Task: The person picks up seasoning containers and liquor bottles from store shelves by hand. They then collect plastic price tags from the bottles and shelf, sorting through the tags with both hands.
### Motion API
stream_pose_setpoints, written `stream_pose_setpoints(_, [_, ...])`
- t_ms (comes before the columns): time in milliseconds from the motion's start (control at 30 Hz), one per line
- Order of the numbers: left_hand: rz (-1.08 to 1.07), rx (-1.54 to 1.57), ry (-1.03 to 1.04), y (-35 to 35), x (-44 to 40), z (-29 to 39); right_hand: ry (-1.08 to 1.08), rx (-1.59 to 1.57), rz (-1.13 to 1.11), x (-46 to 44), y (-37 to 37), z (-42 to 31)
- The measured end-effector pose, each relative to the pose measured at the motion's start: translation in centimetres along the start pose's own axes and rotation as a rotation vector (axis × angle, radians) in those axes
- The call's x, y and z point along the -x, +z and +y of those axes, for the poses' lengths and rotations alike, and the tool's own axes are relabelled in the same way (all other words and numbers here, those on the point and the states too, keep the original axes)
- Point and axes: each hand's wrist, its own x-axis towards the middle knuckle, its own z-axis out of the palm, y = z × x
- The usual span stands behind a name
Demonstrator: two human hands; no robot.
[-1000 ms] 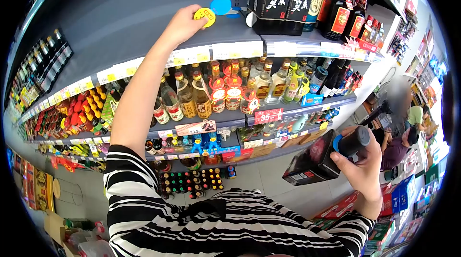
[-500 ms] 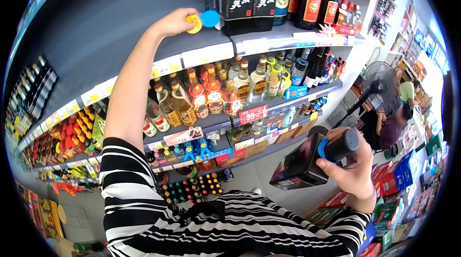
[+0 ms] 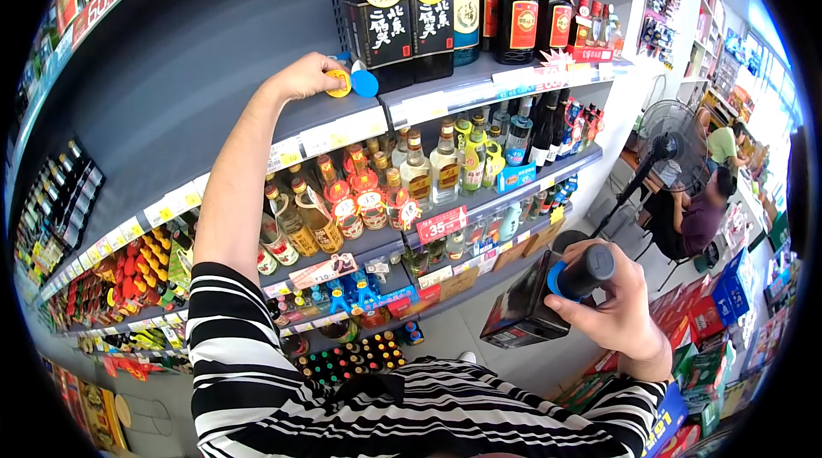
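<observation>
My left hand (image 3: 306, 80) is at the edge of the upper shelf, its fingers pinching a round yellow tag (image 3: 339, 84). A round blue tag (image 3: 365, 84) hangs just right of it. My right hand (image 3: 612, 300) is wrapped round the dark cap and neck of a black boxed bottle (image 3: 524, 304), which is tilted with its base toward the left. Two black boxes with white characters (image 3: 381, 34) stand on the upper shelf, right of my left hand, with yellow tags marked 38 on them.
Dark bottles with red labels (image 3: 521, 26) stand farther right on the upper shelf (image 3: 514, 77). Lower shelves hold rows of bottles (image 3: 415, 171). A standing fan (image 3: 668, 145) is at the right, near a seated person in purple (image 3: 704, 217) and a person in green (image 3: 723, 145).
The view has shifted, and the black boxes now appear farther left. My left hand has lowered toward the shelf edge with the yellow tag. My right hand still holds the boxed bottle.
</observation>
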Motion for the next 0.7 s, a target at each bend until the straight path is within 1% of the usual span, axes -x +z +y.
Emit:
stream_pose_setpoints(100, [0.013,-0.02,-0.004,0.5,-0.6,-0.1,-0.019,-0.015,0.045,0.1,0.1,0.9])
stream_pose_setpoints(167, [0.02,-0.072,-0.003,0.6,-0.6,0.3,0.007,0.003,0.033,0.2,-0.2,1.0])
stream_pose_setpoints(300, [0.027,-0.076,-0.01,0.7,-1.0,0.1,0.081,0.035,0.003,0.2,-0.6,1.0])
stream_pose_setpoints(500, [0.074,-0.183,-0.064,-1.3,1.9,0.7,0.066,-0.043,0.063,0.5,0.0,1.7])
stream_pose_setpoints(600, [0.138,-0.096,-0.013,-2.6,4.6,0.0,0.096,-0.042,0.067,0.5,0.3,1.7])
stream_pose_setpoints(633, [0.164,-0.099,-0.009,-2.9,5.8,0.3,0.103,-0.049,0.068,0.5,0.4,1.7])
stream_pose_setpoints(700, [0.26,-0.005,0.021,-2.7,8.4,1.6,0.116,-0.064,0.069,0.5,0.7,1.8])
